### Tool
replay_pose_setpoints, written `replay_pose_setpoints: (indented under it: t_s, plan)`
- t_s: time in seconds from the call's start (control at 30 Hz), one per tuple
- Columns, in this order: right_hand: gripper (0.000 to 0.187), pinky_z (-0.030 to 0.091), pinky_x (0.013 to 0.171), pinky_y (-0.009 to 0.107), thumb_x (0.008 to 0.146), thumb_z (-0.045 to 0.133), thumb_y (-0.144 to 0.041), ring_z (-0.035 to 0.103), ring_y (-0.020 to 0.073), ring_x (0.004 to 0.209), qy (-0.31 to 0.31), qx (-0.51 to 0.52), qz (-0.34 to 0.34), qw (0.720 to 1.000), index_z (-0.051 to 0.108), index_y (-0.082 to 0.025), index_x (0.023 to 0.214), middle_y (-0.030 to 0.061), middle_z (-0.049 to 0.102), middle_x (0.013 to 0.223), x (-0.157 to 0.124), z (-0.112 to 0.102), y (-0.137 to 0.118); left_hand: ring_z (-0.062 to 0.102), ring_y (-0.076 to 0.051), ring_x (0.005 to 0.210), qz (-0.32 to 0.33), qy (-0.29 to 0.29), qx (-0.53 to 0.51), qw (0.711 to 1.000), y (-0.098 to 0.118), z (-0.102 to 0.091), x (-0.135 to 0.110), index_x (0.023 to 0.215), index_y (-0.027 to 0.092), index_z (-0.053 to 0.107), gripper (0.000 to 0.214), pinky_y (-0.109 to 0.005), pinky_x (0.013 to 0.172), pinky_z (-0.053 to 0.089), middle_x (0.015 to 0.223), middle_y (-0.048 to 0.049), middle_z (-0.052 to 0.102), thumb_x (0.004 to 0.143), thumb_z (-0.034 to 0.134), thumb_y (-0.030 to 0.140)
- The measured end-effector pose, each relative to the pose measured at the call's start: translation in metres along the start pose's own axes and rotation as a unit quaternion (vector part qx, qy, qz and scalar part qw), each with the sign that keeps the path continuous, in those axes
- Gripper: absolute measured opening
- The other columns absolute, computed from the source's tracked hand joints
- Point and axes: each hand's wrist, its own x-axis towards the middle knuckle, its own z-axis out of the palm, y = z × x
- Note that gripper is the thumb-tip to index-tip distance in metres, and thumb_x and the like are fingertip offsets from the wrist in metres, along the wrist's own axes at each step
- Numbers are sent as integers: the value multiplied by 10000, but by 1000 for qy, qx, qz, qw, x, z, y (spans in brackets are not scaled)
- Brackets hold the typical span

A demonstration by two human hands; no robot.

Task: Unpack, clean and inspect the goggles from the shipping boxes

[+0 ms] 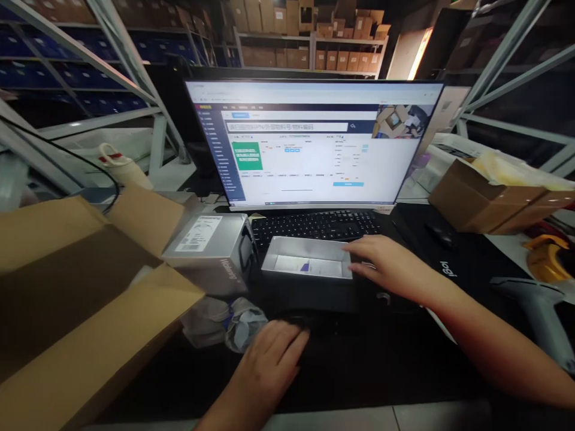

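An open silver-grey box [273,251] sits in front of the keyboard, with a white slip bearing a purple mark inside. My right hand [381,260] grips its right end between thumb and fingers. Nearer the front edge, my left hand [276,350] has its fingers curled over a dark object [314,323] whose kind is lost against the black mat. Just left of that hand lies a crumpled clear plastic bag [245,323] with a bluish item in it. Behind the bag stands a silver product box [211,242] with a white label on top.
A large open cardboard box [103,353] fills the left side. At the back are a monitor [291,161] and a black keyboard [314,226]. On the right are a mouse [442,234], a handheld scanner [539,311], yellow tape [548,257] and another carton [476,197].
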Motion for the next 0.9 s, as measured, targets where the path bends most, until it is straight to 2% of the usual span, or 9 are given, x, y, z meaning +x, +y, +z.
replay_pose_setpoints:
  t_s: [0.1, 0.2, 0.3, 0.37, 0.43, 0.5, 0.6, 0.73, 0.9]
  plan:
    - [371, 509, 1006, 443, 944, 588, -320, 649, 289, 1149, 16, -13, 92, 996, 657, -185, 1283, 112, 691, 1256, -39, -12, 36, 542, -273, 1234, -12, -7, 4, 1000, -2, -1, 2, 1323, 126, 577, 374, -428, 1059, 441, 1289, -145, 611, 951, 558, 158]
    - [447, 493, 1050, 465, 859, 596, -167, 628, 287, 1199, -32, -5, 140, 990, 644, -203, 1302, 106, 657, 1311, -93, -13, 67, 499, -304, 1297, -12, 22, -6, 1000, -4, -3, 2, 1326, 122, 566, 429, -447, 1081, 428, 1368, -177, 540, 910, 650, 178]
    - [621, 454, 1104, 440, 743, 511, 6, 572, 258, 1285, -65, 21, 149, 986, 645, -237, 1298, 101, 592, 1393, -137, 3, 79, 501, -308, 1290, -10, 59, -4, 998, -3, -5, 4, 1295, 107, 579, 415, -451, 1086, 420, 1361, -191, 527, 892, 670, 150]
    - [592, 468, 1087, 410, 731, 490, 29, 570, 250, 1286, -76, 39, 153, 985, 690, -240, 1219, 106, 571, 1406, -152, 18, 78, 514, -299, 1269, -3, 69, -6, 998, 0, -7, 8, 1265, 105, 593, 391, -447, 1084, 418, 1340, -187, 536, 882, 675, 120]
    - [492, 517, 1010, 373, 751, 495, 25, 631, 244, 1185, -76, 52, 151, 984, 734, -216, 1106, 120, 626, 1310, -156, 33, 75, 525, -290, 1250, 0, 74, -13, 997, 5, -9, 13, 1233, 106, 607, 367, -442, 1078, 422, 1316, -179, 544, 873, 674, 88]
    - [397, 551, 906, 338, 783, 492, 17, 685, 227, 1019, -67, 59, 138, 986, 754, -191, 997, 117, 701, 1110, -153, 41, 75, 534, -282, 1234, 6, 77, -20, 997, 11, -13, 20, 1212, 111, 615, 348, -438, 1073, 428, 1298, -170, 551, 870, 667, 70]
    - [282, 556, 811, 319, 866, 507, -57, 701, 215, 878, -36, 58, 101, 993, 757, -184, 888, 92, 730, 908, -147, 38, 80, 534, -278, 1234, 19, 72, -19, 997, 17, -22, 27, 1208, 119, 612, 342, -440, 1073, 437, 1301, -166, 546, 874, 652, 60]
    - [232, 548, 821, 312, 957, 536, -256, 715, 216, 906, 40, 51, 56, 996, 757, -200, 1000, 78, 756, 967, -138, 7, 76, 524, -271, 1251, 21, 56, -16, 998, 19, -36, 36, 1264, 126, 571, 408, -441, 1083, 446, 1325, -169, 534, 869, 645, 52]
    - [244, 526, 732, 274, 966, 556, -385, 717, 195, 813, 169, 10, 95, 981, 732, -219, 991, 32, 763, 919, -118, -50, 44, 469, -281, 1342, -39, 20, -36, 998, 21, -49, 65, 1441, 180, 409, 633, -448, 1121, 441, 1442, -150, 480, 865, 669, 207]
